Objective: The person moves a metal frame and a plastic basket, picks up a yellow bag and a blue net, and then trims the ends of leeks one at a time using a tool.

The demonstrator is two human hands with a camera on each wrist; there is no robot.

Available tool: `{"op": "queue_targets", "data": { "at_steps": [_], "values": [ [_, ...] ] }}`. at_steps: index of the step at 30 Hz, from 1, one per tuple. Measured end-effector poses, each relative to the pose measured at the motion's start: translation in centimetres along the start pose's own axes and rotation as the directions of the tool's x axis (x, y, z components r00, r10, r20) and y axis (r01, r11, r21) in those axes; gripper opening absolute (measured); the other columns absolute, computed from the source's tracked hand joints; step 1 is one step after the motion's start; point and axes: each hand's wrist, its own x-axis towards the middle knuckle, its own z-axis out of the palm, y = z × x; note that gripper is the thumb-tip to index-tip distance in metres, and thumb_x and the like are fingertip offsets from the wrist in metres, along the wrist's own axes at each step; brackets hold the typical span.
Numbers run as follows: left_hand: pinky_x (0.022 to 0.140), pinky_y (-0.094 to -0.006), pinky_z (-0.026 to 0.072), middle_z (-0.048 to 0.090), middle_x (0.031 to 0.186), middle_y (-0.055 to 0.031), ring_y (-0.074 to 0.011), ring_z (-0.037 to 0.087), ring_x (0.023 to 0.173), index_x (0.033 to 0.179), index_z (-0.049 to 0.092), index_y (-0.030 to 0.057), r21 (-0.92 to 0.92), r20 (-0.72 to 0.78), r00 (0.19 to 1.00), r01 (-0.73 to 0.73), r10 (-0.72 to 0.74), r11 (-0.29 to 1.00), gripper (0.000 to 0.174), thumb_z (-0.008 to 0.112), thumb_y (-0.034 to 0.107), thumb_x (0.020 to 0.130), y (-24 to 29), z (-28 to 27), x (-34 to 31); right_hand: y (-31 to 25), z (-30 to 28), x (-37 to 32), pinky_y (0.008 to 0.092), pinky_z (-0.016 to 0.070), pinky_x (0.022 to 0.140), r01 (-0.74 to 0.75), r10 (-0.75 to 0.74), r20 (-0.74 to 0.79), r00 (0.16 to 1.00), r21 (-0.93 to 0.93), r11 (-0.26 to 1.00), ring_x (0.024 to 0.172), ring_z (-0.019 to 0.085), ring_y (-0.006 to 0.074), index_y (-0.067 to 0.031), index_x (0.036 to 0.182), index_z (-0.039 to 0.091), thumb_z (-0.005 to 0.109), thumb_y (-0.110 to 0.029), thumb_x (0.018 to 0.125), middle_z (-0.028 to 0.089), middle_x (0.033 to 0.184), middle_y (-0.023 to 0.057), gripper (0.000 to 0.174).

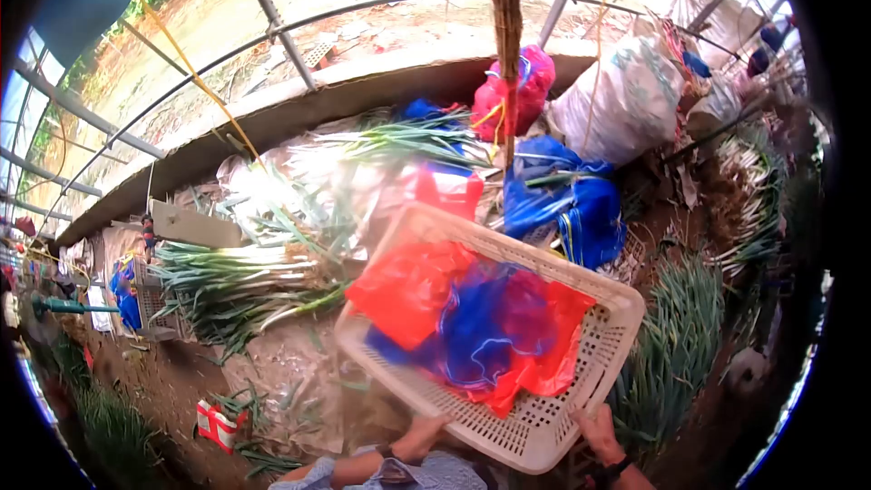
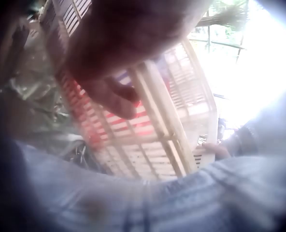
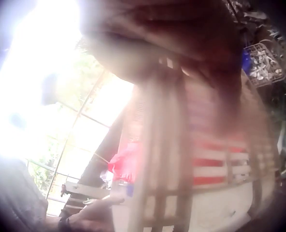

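A cream plastic crate [image 1: 626, 308] with slatted sides is tilted in front of the person. Red plastic bags [image 1: 413, 286] and blue mesh bags [image 1: 494, 322] lie heaped inside it. At the crate's near side, the left hand [image 1: 422, 436] grips the rim; the left wrist view shows its fingers [image 2: 119, 99] bent over the edge. The right hand [image 1: 599, 431] holds the rim at the near right corner. Close up in the right wrist view, that hand is dark and blurred against the slats.
Bundles of green onions [image 1: 245, 286] lie on the left, with more [image 1: 676, 354] on the right. Beyond the crate are a blue bag [image 1: 562, 195], a pink sack [image 1: 535, 82] and a large white sack [image 1: 626, 100]. A brush-like bundle [image 1: 504, 0] hangs from above. Metal poles frame the far side.
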Motion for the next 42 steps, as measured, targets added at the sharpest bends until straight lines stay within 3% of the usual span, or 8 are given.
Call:
{"op": "queue_targets", "data": {
  "at_steps": [11, 17, 23, 27, 29, 34, 39, 42],
  "values": [
    [0.082, -0.0447, 0.0544, 0.060, 0.106, -0.0134, -0.0289, 0.063, 0.095, 0.112, 0.052, -0.0043, 0.017, 0.040, 0.839, -0.543, 0.542, 0.840, 0.029, 0.059, 0.011, 0.087, 26.0, -2.2, 3.8, -31.1, 12.5, 22.4, 0.0405, 0.0525, 0.071, 0.371, -0.307, 0.209, 0.928, -0.540, 0.755, 0.080, 0.069, 0.0305, 0.0017, 0.093, 0.068, 0.066, -0.027, 0.080, 0.069, 0.083, 0.0197, 0.032],
    [0.089, -0.0463, 0.0517, 0.062, 0.106, -0.0148, -0.0293, 0.062, 0.099, 0.110, 0.052, 0.0010, -0.294, -0.045, 0.789, -0.597, 0.613, 0.747, 0.031, 0.053, 0.025, 0.090, 39.7, -7.4, 17.4, -44.0, 21.2, 35.5, 0.0394, 0.0524, 0.077, 0.482, -0.442, 0.195, 0.875, -0.423, 0.767, 0.087, 0.068, 0.0298, -0.0005, 0.105, 0.068, 0.064, -0.041, 0.082, 0.070, 0.092, 0.0182, 0.047],
    [0.075, -0.0374, 0.0506, 0.071, 0.088, -0.0047, -0.0229, 0.067, 0.086, 0.091, 0.065, 0.0155, -0.361, -0.055, 0.840, -0.521, 0.540, 0.773, 0.015, 0.063, 0.029, 0.086, 48.5, -12.0, 27.1, -30.9, 24.8, 46.6, 0.0371, 0.0520, 0.075, 0.641, -0.642, -0.121, 0.757, -0.050, 0.766, 0.079, 0.066, 0.0279, -0.0008, 0.097, 0.065, 0.065, -0.029, 0.085, 0.067, 0.083, 0.0190, 0.031],
    [0.064, -0.0341, 0.0498, 0.071, 0.086, -0.0045, -0.0198, 0.068, 0.084, 0.088, 0.064, 0.0117, -0.356, -0.078, 0.865, -0.489, 0.496, 0.796, 0.016, 0.062, 0.027, 0.089, 50.6, -14.1, 33.2, -14.0, 23.1, 50.4, 0.0329, 0.0498, 0.066, 0.131, -0.121, 0.053, 0.991, -0.267, 0.955, 0.074, 0.061, 0.0148, 0.0013, 0.098, 0.064, 0.068, -0.028, 0.086, 0.067, 0.090, 0.0074, 0.032],
    [0.066, -0.0334, 0.0484, 0.072, 0.091, -0.0053, -0.0194, 0.068, 0.087, 0.089, 0.064, 0.0119, -0.349, -0.156, 0.857, -0.513, 0.491, 0.784, 0.022, 0.063, 0.034, 0.089, 50.1, -13.7, 35.4, -8.4, 25.7, 49.9, 0.0337, 0.0489, 0.064, -0.190, 0.190, 0.081, 0.978, -0.011, 0.982, 0.072, 0.060, 0.0145, -0.0012, 0.100, 0.063, 0.070, -0.031, 0.086, 0.065, 0.089, 0.0051, 0.034],
    [0.069, -0.0345, 0.0496, 0.072, 0.096, -0.0097, -0.0200, 0.068, 0.091, 0.104, 0.066, 0.0036, -0.251, -0.131, 0.899, -0.438, 0.418, 0.863, 0.045, 0.062, 0.047, 0.090, 52.0, -13.5, 34.9, 1.1, 35.3, 51.7, 0.0359, 0.0485, 0.078, -0.532, 0.462, 0.271, 0.844, 0.527, 0.663, 0.087, 0.059, 0.0153, -0.0059, 0.118, 0.055, 0.074, -0.041, 0.083, 0.062, 0.101, 0.0044, 0.053],
    [0.070, -0.0344, 0.0551, 0.071, 0.104, -0.0104, -0.0241, 0.068, 0.101, 0.110, 0.065, 0.0050, -0.053, -0.094, 0.872, -0.486, 0.480, 0.873, 0.047, 0.059, 0.048, 0.092, 55.6, -12.8, 34.0, 0.2, 42.7, 54.8, 0.0493, 0.0310, 0.109, -0.452, 0.252, 0.397, 0.883, 0.865, 0.218, 0.134, 0.037, 0.0321, -0.0027, 0.142, 0.037, 0.077, -0.042, 0.078, 0.039, 0.146, 0.0171, 0.085],
    [0.073, -0.0377, 0.0579, 0.069, 0.108, -0.0147, -0.0287, 0.065, 0.109, 0.110, 0.063, 0.0023, 0.016, -0.042, 0.866, -0.498, 0.498, 0.867, 0.045, 0.056, 0.044, 0.094, 57.7, -13.8, 34.1, 0.1, 45.8, 55.4, 0.0444, 0.0457, 0.098, -0.234, 0.246, 0.217, 0.945, 0.971, 0.041, 0.115, 0.057, 0.0259, -0.0073, 0.123, 0.058, 0.079, -0.031, 0.079, 0.062, 0.122, 0.0106, 0.055]
  ]
}}
